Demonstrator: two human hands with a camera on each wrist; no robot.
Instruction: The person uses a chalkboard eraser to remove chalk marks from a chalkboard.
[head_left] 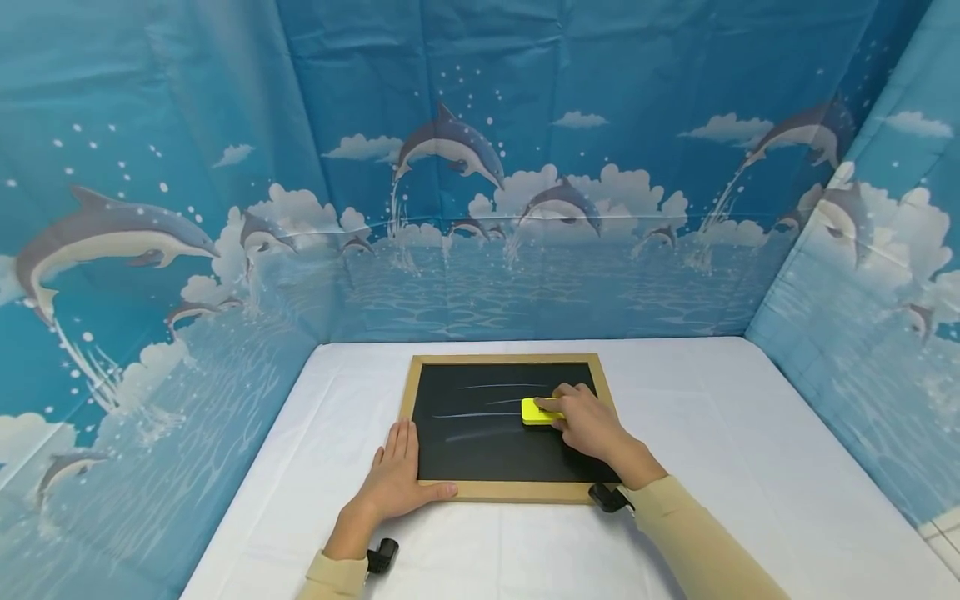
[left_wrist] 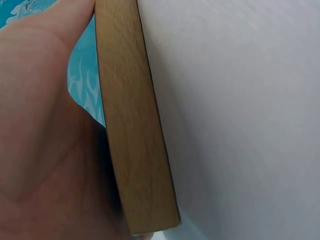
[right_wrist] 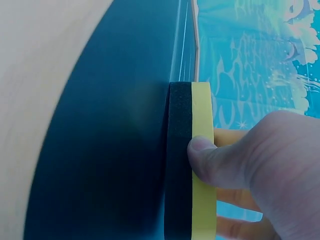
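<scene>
A small chalkboard (head_left: 487,462) with a light wooden frame (left_wrist: 131,110) lies on a white-covered table. Several thin chalk lines (head_left: 472,414) and a faint smear cross its dark surface. My right hand (head_left: 592,427) grips a yellow and black board eraser (head_left: 534,412) over the board's right half. In the right wrist view, the thumb presses the side of the eraser (right_wrist: 180,120), whose black felt faces the board. At the lower left corner, my left hand (head_left: 395,477) rests on the frame, fingers straight along the left edge and thumb on the bottom rail.
The white tablecloth (head_left: 690,408) spreads around the board. Blue curtains with printed dolphins (head_left: 450,142) stand behind the table and along both sides. A small black camera (head_left: 382,556) sits on the left wrist, another black camera (head_left: 607,497) on the right.
</scene>
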